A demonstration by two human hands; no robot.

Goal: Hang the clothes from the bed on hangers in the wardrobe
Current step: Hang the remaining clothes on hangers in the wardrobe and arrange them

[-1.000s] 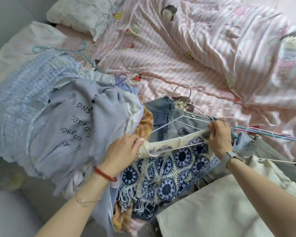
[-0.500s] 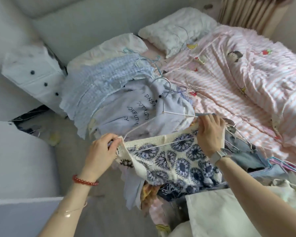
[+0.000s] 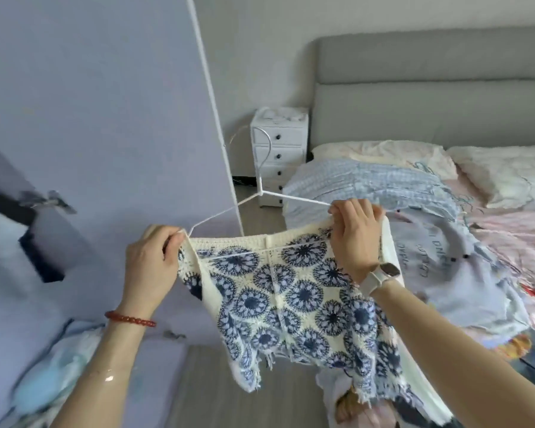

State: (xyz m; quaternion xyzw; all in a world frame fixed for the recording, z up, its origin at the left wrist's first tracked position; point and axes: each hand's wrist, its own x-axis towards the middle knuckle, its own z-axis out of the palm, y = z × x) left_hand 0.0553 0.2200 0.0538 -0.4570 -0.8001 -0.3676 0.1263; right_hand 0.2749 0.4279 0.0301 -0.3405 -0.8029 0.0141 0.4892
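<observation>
Off the bed's (image 3: pixel 507 230) near edge, I am holding up one crochet top (image 3: pixel 294 291), cream with blue rosettes, fringed, on a white wire hanger (image 3: pixel 261 193); left hand (image 3: pixel 150 264) and right hand (image 3: pixel 354 233) are each pinching a shoulder, fingers curled.

Both hands, left hand (image 3: pixel 150 257) and right hand (image 3: pixel 354 234), now hold the crochet top (image 3: pixel 291 301) on its white hanger (image 3: pixel 261 193) lifted clear of the bed (image 3: pixel 507 242), over the floor (image 3: pixel 217 387).
</observation>
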